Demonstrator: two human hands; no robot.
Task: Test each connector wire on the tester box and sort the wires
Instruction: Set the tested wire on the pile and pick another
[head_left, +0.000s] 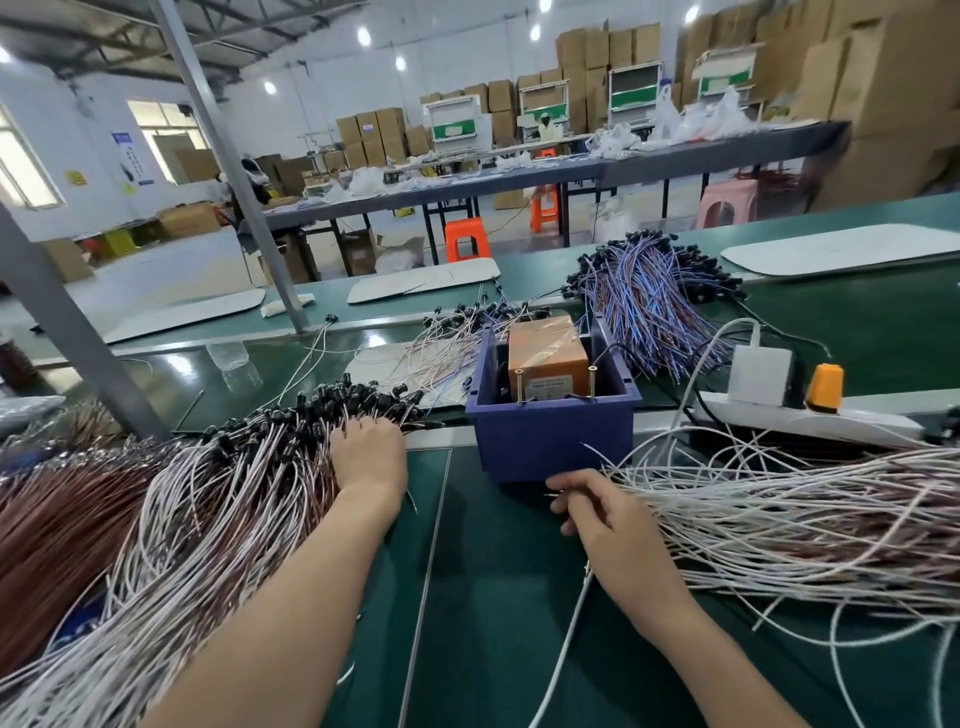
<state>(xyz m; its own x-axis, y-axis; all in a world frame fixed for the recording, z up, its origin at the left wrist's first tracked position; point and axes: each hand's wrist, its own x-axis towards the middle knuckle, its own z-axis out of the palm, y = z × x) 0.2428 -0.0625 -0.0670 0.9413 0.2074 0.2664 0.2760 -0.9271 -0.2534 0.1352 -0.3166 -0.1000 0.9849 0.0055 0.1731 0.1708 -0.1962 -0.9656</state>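
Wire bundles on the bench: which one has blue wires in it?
The far bundle behind the blue bin; the near left bundle and near right bundle show only white and brown wires.

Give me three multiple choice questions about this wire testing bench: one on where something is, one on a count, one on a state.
1. Where is the orange tester box? A on a shelf; B inside the blue bin; C on the floor.
2. How many brass screws stand at its front? A two; B four; C none.
3. What is the right hand doing? A lying flat and open; B pinching a white wire; C lifting the bin.
Answers: B, blue walls surround the box; A, one screw stands near each front corner; B, its thumb and fingers are curled on the wire.
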